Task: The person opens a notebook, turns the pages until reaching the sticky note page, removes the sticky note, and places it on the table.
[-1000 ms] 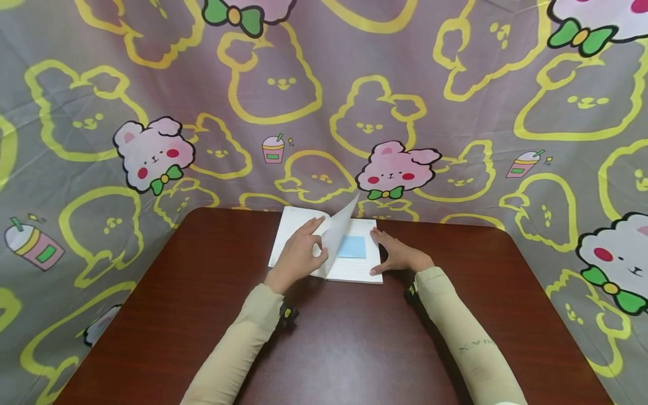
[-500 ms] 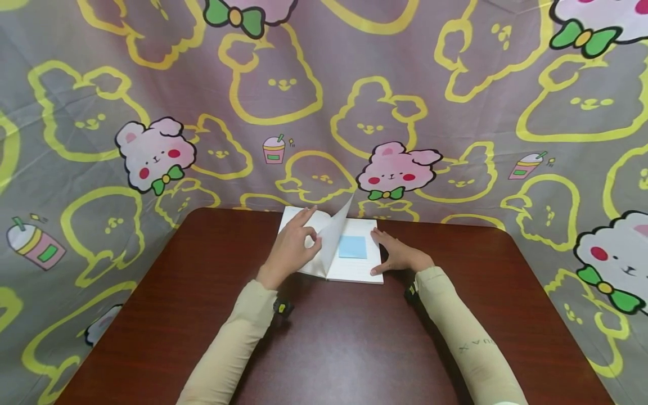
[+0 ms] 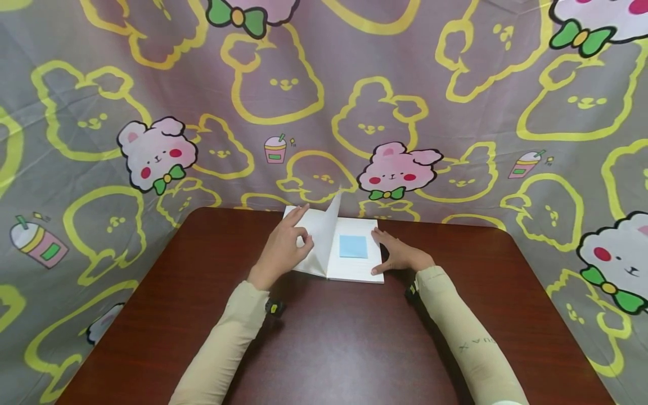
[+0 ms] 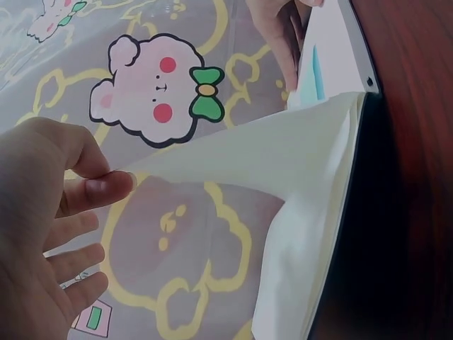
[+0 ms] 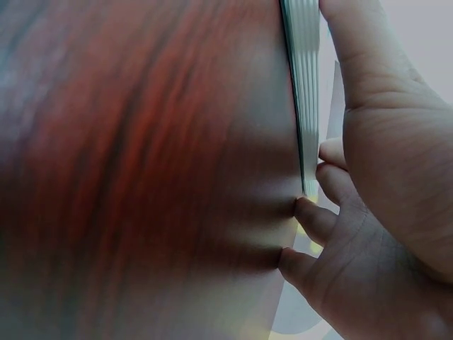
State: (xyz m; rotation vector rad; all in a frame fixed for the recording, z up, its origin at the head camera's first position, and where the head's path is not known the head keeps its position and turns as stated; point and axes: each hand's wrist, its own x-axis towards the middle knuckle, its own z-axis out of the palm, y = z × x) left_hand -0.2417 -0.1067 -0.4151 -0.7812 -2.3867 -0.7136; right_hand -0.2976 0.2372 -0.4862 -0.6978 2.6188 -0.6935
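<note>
An open notebook lies near the far edge of the table. One of its pages stands raised from the spine, and my left hand pinches that page's edge between thumb and forefinger, as the left wrist view shows. The other left fingers are spread loosely. On the right-hand page is a square blue sticky note. My right hand rests at the notebook's right edge with thumb and fingers spread along it. In the right wrist view some fingertips touch the table beside the page stack.
The dark brown wooden table reaches toward me in front of the notebook. A grey curtain with cartoon rabbits hangs close behind the table's far edge.
My left hand has moved to the left with the pinched page, which now leans less to the right. The blue note is more fully uncovered. My right hand has stayed in place.
</note>
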